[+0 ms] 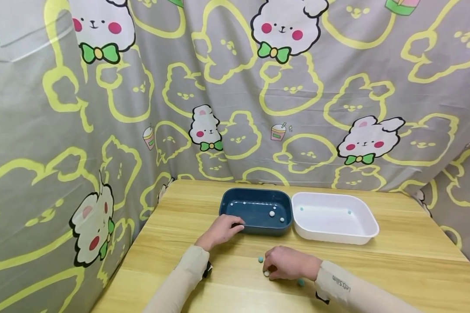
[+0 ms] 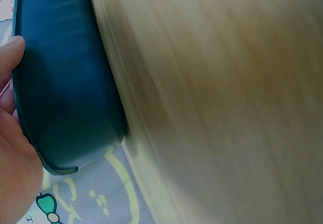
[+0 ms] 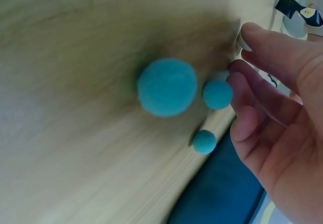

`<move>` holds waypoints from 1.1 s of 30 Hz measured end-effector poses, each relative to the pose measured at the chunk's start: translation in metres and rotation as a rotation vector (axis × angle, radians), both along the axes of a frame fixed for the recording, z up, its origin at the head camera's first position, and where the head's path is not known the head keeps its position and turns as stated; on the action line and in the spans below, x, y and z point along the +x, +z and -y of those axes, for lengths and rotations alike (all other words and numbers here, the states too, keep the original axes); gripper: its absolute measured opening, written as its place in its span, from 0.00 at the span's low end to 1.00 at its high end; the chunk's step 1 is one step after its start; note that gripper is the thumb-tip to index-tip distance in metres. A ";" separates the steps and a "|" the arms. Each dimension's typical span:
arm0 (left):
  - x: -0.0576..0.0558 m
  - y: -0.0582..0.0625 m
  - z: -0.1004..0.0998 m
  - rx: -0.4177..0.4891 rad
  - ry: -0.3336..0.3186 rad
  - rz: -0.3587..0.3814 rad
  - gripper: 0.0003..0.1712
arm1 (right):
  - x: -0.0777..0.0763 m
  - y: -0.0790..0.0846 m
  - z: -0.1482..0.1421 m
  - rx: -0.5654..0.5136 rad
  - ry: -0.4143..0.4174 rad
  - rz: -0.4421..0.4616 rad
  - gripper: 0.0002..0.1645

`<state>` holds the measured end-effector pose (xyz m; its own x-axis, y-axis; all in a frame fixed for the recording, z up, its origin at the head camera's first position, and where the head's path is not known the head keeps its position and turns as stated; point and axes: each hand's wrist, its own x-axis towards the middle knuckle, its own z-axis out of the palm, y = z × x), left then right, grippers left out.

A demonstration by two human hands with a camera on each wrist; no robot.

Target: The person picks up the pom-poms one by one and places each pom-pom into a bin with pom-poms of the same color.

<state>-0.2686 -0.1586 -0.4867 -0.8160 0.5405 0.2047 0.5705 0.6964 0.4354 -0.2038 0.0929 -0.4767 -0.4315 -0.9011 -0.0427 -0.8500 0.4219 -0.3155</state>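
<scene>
My left hand (image 1: 223,229) holds the near left rim of a dark blue tray (image 1: 258,230); in the left wrist view its thumb and fingers lie at the rim (image 2: 19,113). Several small white balls (image 1: 272,214) lie in that tray. Over the table, my right hand (image 1: 290,263) pinches a small white ball (image 3: 244,43) between thumb and finger. Close by on the wood are turquoise balls: a large one (image 3: 167,87), a smaller one (image 3: 217,94) by the curled fingers, and another small one (image 3: 204,142).
To the right of the dark blue tray, side by side with it, stands a white tray (image 1: 337,238) with two small turquoise balls (image 1: 349,212) in it. Both trays are on a wooden table (image 1: 411,252). A patterned curtain (image 1: 235,95) hangs behind and along the left.
</scene>
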 end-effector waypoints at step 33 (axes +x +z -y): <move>0.001 0.004 0.000 0.001 0.008 0.038 0.10 | -0.005 0.034 -0.015 -0.217 -0.093 -0.010 0.03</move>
<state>-0.2677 -0.1581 -0.4824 -0.8275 0.5338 0.1738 0.5479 0.7005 0.4572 -0.2085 0.1076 -0.4432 -0.5129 -0.8449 0.1521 -0.8138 0.4222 -0.3993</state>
